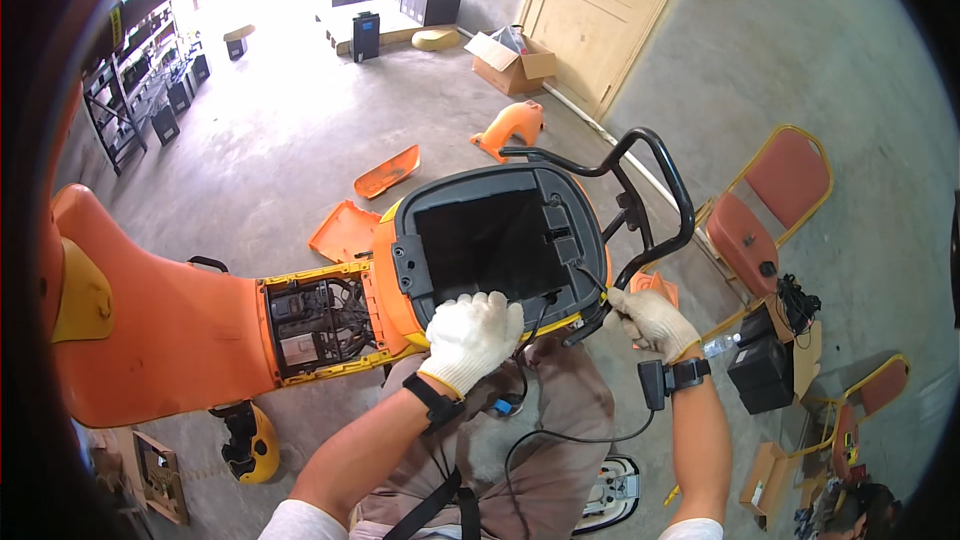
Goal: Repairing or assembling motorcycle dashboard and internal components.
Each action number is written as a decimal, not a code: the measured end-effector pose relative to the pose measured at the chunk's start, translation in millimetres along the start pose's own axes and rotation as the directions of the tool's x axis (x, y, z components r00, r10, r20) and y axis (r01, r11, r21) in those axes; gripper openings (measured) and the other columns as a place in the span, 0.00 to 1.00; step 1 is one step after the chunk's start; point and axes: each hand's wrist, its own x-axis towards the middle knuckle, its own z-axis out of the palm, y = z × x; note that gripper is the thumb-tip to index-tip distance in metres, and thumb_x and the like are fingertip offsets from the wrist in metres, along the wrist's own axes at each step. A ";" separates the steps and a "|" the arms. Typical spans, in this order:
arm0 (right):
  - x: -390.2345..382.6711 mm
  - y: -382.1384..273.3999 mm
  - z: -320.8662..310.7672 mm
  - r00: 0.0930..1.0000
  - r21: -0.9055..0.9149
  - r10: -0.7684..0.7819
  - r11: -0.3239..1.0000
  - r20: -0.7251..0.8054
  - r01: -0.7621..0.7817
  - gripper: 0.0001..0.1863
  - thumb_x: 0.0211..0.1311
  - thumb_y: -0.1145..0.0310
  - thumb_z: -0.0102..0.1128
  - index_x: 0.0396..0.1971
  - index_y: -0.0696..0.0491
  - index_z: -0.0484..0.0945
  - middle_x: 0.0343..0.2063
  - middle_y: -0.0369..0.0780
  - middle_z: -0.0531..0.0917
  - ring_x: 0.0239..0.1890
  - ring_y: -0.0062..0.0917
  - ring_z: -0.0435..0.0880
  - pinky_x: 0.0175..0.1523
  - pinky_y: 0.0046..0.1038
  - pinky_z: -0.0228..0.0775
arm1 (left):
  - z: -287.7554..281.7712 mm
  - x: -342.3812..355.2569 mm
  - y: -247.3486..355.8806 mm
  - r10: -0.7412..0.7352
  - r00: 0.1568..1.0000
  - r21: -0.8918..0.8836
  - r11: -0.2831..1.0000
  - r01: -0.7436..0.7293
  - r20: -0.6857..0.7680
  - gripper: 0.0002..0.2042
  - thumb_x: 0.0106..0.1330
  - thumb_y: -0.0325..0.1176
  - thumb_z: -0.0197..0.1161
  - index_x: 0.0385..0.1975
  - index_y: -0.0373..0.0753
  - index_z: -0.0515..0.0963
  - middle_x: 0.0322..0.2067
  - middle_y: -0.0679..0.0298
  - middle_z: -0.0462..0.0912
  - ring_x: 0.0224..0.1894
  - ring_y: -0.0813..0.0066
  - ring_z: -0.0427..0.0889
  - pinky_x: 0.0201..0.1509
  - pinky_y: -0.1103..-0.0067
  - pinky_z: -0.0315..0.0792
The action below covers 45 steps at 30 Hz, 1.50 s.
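Concrete floor under an orange scooter that spans the view, its rear compartment uncovered.
The gloved left hand curls almost into a fist at the compartment's near edge; the gloved right hand has its fingers partly closed just beside the compartment's right end. I cannot tell whether either grips anything. As a whole the scooter is probably heavy; the black tubular rear rack looks stiff and the surest hold, while the smooth orange bodywork seems slippery, likely thin plastic that could crack. No brand or lettering is legible on it.
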 end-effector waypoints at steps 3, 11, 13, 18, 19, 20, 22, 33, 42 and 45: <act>6.7 -0.9 -5.8 1.000 0.003 -0.016 1.000 0.011 0.016 0.21 0.69 0.50 0.58 0.21 0.50 0.76 0.10 0.28 0.67 0.08 0.14 0.57 0.15 0.22 0.46 | -0.4 1.4 1.2 -0.046 0.997 -0.037 0.998 0.048 0.056 0.18 0.67 0.45 0.53 0.25 0.38 0.80 0.27 0.53 0.85 0.31 0.53 0.85 0.39 0.59 0.79; 0.0 -0.8 1.5 1.000 -0.114 -0.017 0.993 0.013 0.019 0.25 0.70 0.47 0.55 0.21 0.52 0.77 0.09 0.31 0.68 0.08 0.17 0.61 0.15 0.23 0.49 | -0.1 2.9 1.5 -0.065 0.994 -0.041 0.997 0.069 0.091 0.18 0.68 0.45 0.53 0.27 0.37 0.81 0.28 0.51 0.86 0.32 0.52 0.86 0.41 0.60 0.80; -2.0 -0.6 3.3 1.000 -0.143 -0.017 0.990 -0.016 0.015 0.27 0.70 0.45 0.54 0.22 0.53 0.77 0.09 0.32 0.69 0.09 0.18 0.63 0.15 0.25 0.51 | -0.2 3.0 1.6 -0.068 0.994 -0.045 0.996 0.072 0.080 0.18 0.68 0.45 0.53 0.27 0.37 0.81 0.28 0.51 0.86 0.32 0.52 0.86 0.41 0.60 0.80; 11.0 -2.2 -0.1 0.997 -0.214 -0.056 0.976 -0.045 0.045 0.25 0.69 0.47 0.55 0.22 0.54 0.78 0.09 0.32 0.69 0.09 0.18 0.63 0.16 0.25 0.51 | 0.2 2.2 0.9 -0.058 0.996 -0.059 0.996 0.062 0.066 0.17 0.67 0.44 0.54 0.26 0.37 0.81 0.27 0.51 0.86 0.33 0.52 0.86 0.41 0.59 0.80; 14.8 -3.1 -1.9 0.992 -0.268 -0.038 0.963 -0.120 0.005 0.24 0.68 0.48 0.56 0.22 0.54 0.78 0.09 0.32 0.69 0.09 0.18 0.63 0.16 0.25 0.51 | 0.4 2.0 0.6 -0.056 0.997 -0.058 0.997 0.060 0.060 0.17 0.66 0.44 0.54 0.26 0.38 0.81 0.27 0.51 0.86 0.32 0.52 0.86 0.40 0.59 0.80; 17.4 -4.7 -4.9 0.994 -0.245 -0.074 0.968 -0.080 0.053 0.24 0.68 0.48 0.56 0.22 0.54 0.78 0.09 0.32 0.69 0.09 0.18 0.63 0.16 0.25 0.51 | 0.5 1.6 0.3 -0.056 0.997 -0.050 0.997 0.059 0.060 0.16 0.66 0.43 0.54 0.25 0.38 0.81 0.27 0.51 0.85 0.32 0.51 0.86 0.40 0.59 0.80; 18.5 -7.3 -10.6 0.996 -0.248 -0.042 0.969 -0.079 0.021 0.24 0.68 0.48 0.57 0.21 0.53 0.78 0.10 0.31 0.68 0.10 0.17 0.61 0.16 0.25 0.49 | 1.0 0.4 0.6 -0.047 0.998 -0.044 0.998 0.050 0.050 0.16 0.65 0.43 0.54 0.25 0.38 0.81 0.26 0.51 0.85 0.31 0.51 0.86 0.39 0.59 0.80; -14.2 1.0 37.6 0.984 0.089 0.015 0.996 0.178 -0.031 0.27 0.77 0.48 0.44 0.31 0.55 0.81 0.18 0.36 0.82 0.13 0.19 0.74 0.18 0.22 0.62 | 5.5 -0.2 -1.3 -0.007 1.000 -0.007 1.000 0.007 0.001 0.17 0.70 0.45 0.52 0.24 0.40 0.78 0.25 0.55 0.84 0.29 0.55 0.85 0.35 0.60 0.79; 6.9 -29.2 115.9 0.855 0.820 -0.312 0.536 0.414 -0.202 0.20 0.80 0.54 0.43 0.42 0.55 0.77 0.29 0.38 0.84 0.21 0.16 0.80 0.20 0.15 0.68 | -10.6 0.1 -0.6 -0.013 0.989 0.003 1.000 0.013 0.144 0.13 0.66 0.41 0.54 0.32 0.38 0.81 0.30 0.52 0.86 0.34 0.54 0.87 0.36 0.60 0.81; 23.3 -52.8 130.4 0.903 0.938 -0.300 0.256 0.308 -0.235 0.17 0.80 0.61 0.44 0.44 0.59 0.77 0.36 0.43 0.86 0.27 0.20 0.86 0.29 0.19 0.84 | -7.3 -0.4 0.2 -0.002 0.979 0.057 0.998 -0.010 0.205 0.16 0.67 0.44 0.55 0.36 0.37 0.80 0.33 0.53 0.85 0.37 0.56 0.87 0.37 0.61 0.81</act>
